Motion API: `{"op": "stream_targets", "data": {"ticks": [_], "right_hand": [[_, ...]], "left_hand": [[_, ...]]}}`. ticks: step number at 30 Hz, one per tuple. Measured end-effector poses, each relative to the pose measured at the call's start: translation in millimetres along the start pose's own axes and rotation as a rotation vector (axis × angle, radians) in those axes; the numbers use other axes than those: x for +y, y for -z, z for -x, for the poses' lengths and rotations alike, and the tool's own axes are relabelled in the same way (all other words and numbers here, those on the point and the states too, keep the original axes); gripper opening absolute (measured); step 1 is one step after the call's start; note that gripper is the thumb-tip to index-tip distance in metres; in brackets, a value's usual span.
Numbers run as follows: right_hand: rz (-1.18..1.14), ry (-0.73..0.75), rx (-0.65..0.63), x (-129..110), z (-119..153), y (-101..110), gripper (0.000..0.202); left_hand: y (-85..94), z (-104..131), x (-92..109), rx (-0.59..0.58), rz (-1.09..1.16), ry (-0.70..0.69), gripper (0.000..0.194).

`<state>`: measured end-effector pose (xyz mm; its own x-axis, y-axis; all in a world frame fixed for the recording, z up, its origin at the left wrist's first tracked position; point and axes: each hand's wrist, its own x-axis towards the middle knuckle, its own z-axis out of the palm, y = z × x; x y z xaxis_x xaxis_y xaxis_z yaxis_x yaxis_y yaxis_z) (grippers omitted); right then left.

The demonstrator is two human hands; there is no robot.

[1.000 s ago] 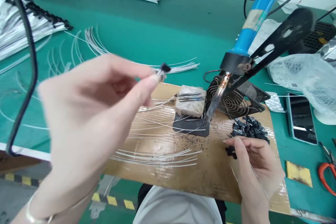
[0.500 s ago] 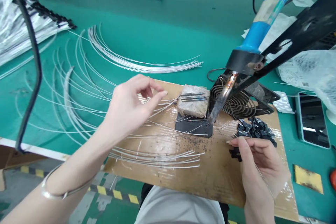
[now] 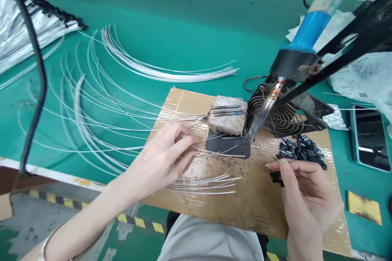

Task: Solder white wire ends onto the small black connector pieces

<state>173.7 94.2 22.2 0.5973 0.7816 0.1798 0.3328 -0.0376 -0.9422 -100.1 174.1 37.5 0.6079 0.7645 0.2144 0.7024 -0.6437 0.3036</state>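
My left hand [image 3: 171,151] is over the brown board [image 3: 254,195], its thumb and fingers bent close around thin white wires just left of the black plate [image 3: 214,144]; whether it pinches one is unclear. Pinched between the thumb and fingers of my right hand [image 3: 306,191] is a thin wire [image 3: 310,211], beside a pile of small black connectors [image 3: 301,149]. Several dark-tipped wires lie on the pale block [image 3: 227,120]. The metal tip of the blue soldering iron [image 3: 266,108] points down at the plate's right end. More white wires [image 3: 208,187] lie along the board's front.
A black fan [image 3: 283,116] stands behind the iron. On the green table are a curved wire bundle [image 3: 171,75], a phone [image 3: 370,138] and a yellow sponge [image 3: 364,207]. A black cable [image 3: 39,61] hangs at left; a clear plastic bag [image 3: 364,77] lies at right.
My left hand has moved down from beside the pale block to the wires left of the black plate. My right hand still holds its wire near the connectors. The view has shifted slightly.
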Motion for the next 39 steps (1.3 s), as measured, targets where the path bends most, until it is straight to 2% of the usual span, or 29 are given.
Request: {"op": "stream_targets", "data": {"ticks": [4, 10, 15, 22, 26, 28, 32, 35, 39], "right_hand": [[-0.007, 0.003, -0.016, 0, -1, 1, 0.016], [-0.006, 0.002, -0.02, 0, -1, 1, 0.015], [0.006, -0.001, -0.021, 0, 1, 1, 0.016], [-0.042, -0.003, -0.002, -8, -1, 0, 0.017], [-0.049, -0.004, -0.036, -9, 0, 2, 0.031], [-0.044, -0.016, -0.053, -8, 2, 4, 0.033], [-0.05, -0.024, -0.063, -5, 5, 9, 0.03], [-0.036, 0.011, -0.067, -3, 3, 11, 0.029], [-0.006, 0.028, -0.071, -2, 2, 13, 0.028]], "left_hand": [[-5.5, -1, 9, 0.005, 0.022, -0.043, 0.017], [-3.1, 0, 15, 0.049, 0.214, 0.02, 0.012], [-11.0, 2, 20, 0.048, 0.213, 0.013, 0.006], [-14.6, 10, 43, 0.127, 0.304, 0.032, 0.016], [-17.5, 14, 53, 0.136, 0.356, 0.039, 0.02], [-21.9, 12, 55, 0.182, 0.303, 0.045, 0.018], [-29.2, 5, 57, 0.281, 0.047, 0.061, 0.016], [-30.5, 3, 59, 0.261, -0.086, 0.059, 0.017], [-30.7, 0, 61, 0.246, -0.118, 0.087, 0.018]]}}
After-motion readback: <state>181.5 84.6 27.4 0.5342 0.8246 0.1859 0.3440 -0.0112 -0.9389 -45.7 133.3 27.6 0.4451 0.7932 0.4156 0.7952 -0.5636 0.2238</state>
